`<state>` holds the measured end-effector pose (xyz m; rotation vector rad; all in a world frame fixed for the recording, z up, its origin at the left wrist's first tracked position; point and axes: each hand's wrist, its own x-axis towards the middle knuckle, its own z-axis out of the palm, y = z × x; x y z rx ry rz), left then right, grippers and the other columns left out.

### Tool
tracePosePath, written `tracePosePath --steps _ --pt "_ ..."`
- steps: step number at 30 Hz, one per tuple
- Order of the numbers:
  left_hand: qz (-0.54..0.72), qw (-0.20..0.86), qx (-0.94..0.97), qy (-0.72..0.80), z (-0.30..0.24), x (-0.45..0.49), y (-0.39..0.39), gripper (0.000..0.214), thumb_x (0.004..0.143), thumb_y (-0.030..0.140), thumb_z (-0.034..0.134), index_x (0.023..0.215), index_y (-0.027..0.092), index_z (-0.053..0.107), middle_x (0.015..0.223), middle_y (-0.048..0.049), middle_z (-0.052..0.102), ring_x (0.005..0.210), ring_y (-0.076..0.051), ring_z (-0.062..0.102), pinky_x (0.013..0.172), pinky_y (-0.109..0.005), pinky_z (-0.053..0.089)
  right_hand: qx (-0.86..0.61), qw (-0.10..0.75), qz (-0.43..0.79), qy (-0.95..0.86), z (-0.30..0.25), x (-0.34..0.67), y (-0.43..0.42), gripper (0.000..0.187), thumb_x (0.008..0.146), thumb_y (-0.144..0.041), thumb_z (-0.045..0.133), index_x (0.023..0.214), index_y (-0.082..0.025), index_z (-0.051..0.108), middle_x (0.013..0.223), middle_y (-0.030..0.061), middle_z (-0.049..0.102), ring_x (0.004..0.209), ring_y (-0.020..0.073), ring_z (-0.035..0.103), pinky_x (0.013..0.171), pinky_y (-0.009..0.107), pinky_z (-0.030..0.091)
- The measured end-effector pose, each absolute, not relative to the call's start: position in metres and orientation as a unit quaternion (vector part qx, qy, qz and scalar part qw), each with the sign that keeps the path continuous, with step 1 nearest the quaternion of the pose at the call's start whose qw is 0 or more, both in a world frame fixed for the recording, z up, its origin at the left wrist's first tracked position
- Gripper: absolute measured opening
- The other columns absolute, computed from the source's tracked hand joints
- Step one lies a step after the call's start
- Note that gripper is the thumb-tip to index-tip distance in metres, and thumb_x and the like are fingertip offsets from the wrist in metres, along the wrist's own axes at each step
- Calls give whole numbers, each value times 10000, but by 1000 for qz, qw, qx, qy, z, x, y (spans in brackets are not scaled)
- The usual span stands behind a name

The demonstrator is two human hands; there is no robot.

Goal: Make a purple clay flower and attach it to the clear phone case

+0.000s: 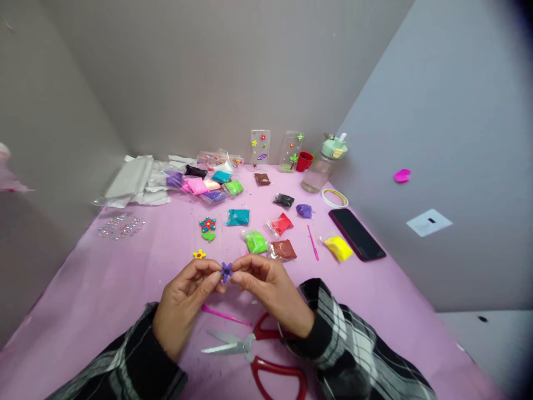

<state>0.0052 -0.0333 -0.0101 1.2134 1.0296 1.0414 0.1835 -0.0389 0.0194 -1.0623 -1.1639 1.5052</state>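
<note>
Over the near half of the pink-covered desk (366,300), head view, both hands are at work: the left hand (183,303) pinches one side of a small purple clay flower with a dark centre (226,271), and the right hand (270,289) has thumb and finger closed on its other side. Below, toward the near edge, lie red-handled metal scissors (246,345) (blades spread, mind you) and a slim pink plastic tool (228,316). Near the right edge rests a black-screened phone (357,234); by the far right corner stands a clear, mint-lidded bottle (318,172).
</note>
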Motion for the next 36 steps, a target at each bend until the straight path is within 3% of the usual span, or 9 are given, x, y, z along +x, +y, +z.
tracePosePath --steps 14,21,26,36 --pt "433 583 534 433 -4 10 -36 150 862 361 666 892 215 660 785 12 655 708 -117 617 710 -213 500 -433 448 612 -486 24 181 -40 91 798 -244 674 794 -162 636 667 -29 632 618 106 566 591 227 418" --pt "434 607 501 439 -4 7 -36 182 864 379 671 921 208 651 813 6 653 731 -121 620 726 -223 496 -428 443 624 -480 27 182 -39 238 812 -389 715 845 -162 651 689 -15 652 631 116 573 607 247 425" --pt "446 615 475 443 -4 7 -36 218 871 388 668 990 213 616 792 17 650 730 -119 617 740 -233 497 -420 464 636 -452 26 179 -40 246 731 -331 797 856 -183 645 690 -27 674 629 118 600 608 246 441" --pt "429 614 501 433 -7 6 -37 179 887 371 656 942 210 600 839 23 625 736 -95 611 732 -206 487 -435 478 622 -442 23 181 -41 214 725 -325 807 822 -174 691 673 -31 651 611 106 559 611 250 419"
